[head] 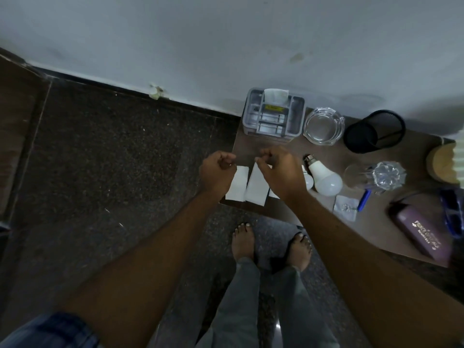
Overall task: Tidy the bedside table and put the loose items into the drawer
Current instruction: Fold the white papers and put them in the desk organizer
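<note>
At the front left corner of the brown bedside table (326, 151) lies a folded white paper (257, 188) in two panels. My right hand (281, 172) pinches the raised top corner of the right panel. My left hand (217, 172) has curled fingers at the top edge of the left panel and seems to pinch it. Two white light bulbs (326, 178) lie just right of my right hand. Further right are a blue pen (364, 199), a small clear pouch (346, 208) and a purple umbrella case (421, 233). No drawer is in view.
Along the wall stand a grey organiser box (273, 116), a glass ashtray (324, 126) and a black mesh pen holder (374, 133). A cut-glass tumbler (386, 175), a wooden-lidded jar (442, 164) and blue spectacles (452, 212) sit at the right. Dark granite floor (125, 159) lies left.
</note>
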Motion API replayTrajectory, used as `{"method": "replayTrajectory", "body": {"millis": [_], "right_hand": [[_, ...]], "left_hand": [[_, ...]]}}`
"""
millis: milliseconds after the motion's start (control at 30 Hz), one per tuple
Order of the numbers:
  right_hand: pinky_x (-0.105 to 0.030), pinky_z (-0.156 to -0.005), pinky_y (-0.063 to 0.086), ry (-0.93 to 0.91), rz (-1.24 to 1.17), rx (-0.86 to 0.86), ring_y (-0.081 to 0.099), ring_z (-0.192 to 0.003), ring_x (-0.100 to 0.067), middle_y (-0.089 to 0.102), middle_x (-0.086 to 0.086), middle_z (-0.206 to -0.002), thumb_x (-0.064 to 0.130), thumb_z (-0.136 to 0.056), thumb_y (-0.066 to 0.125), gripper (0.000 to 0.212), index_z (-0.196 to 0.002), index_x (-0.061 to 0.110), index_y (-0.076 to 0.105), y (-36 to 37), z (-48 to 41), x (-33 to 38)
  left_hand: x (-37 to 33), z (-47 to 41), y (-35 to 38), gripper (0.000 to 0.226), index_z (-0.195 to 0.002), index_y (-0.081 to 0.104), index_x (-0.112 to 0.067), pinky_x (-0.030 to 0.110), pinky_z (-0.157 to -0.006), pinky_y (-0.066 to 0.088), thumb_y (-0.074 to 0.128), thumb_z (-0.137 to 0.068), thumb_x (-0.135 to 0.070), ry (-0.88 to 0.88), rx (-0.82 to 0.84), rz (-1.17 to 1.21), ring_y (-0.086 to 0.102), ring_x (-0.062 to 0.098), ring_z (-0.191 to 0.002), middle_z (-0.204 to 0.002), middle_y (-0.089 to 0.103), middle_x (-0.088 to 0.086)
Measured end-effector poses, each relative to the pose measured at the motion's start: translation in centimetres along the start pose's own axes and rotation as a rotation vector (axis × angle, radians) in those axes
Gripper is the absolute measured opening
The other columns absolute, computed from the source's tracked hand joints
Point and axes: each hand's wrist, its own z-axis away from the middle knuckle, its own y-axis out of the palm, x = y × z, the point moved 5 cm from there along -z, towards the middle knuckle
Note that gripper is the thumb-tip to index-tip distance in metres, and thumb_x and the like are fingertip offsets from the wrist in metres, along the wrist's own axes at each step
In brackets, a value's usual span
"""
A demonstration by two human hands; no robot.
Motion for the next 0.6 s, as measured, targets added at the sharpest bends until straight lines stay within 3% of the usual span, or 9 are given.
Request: {"method": "replayTrajectory", "body": {"millis": [133,367,600], "right_hand": [[-0.026,-0.081,0.047,-0.008,0.087,0.069,0.064,-0.102,-0.022,0.069,-0.003,-0.110,0.027,-0.092,0.071,0.022,-0.110,0.015,0.073,2.7,1.2,-1.0],[-0.037,-0.090,0.052,0.043,0.249,0.272,0.061,-0.114,-0.025,0.060,-0.007,-0.129,0.039,-0.096,0.065,0.051,-0.144,0.023,0.056,6.9,2.4,-1.7],[-0.037,-0.099,0.053,0.046,0.358,0.269,0.058,-0.127,-0.025,0.053,-0.006,-0.148,0.041,-0.098,0.061,0.058,-0.152,0.026,0.044,8.2,2.2,-1.2]], "left_hand": [[2.2,-0.3,0.0,0.025,-0.108,0.072,-0.010,0.041,-0.098,0.056,0.075,-0.084,-0.004,-0.059,0.004,-0.116,0.067,0.024,-0.107,-0.116,0.071,0.011],[4.0,-0.9,0.6,0.038,-0.122,0.064,-0.010,0.044,-0.097,0.056,0.078,-0.086,-0.012,-0.189,0.086,-0.073,0.068,0.027,-0.110,-0.122,0.070,0.010],[4.0,-1.6,0.3,0.032,-0.124,0.068,-0.005,0.047,-0.096,0.058,0.070,-0.094,-0.014,-0.249,0.108,-0.050,0.069,0.030,-0.111,-0.125,0.070,0.014]]}}
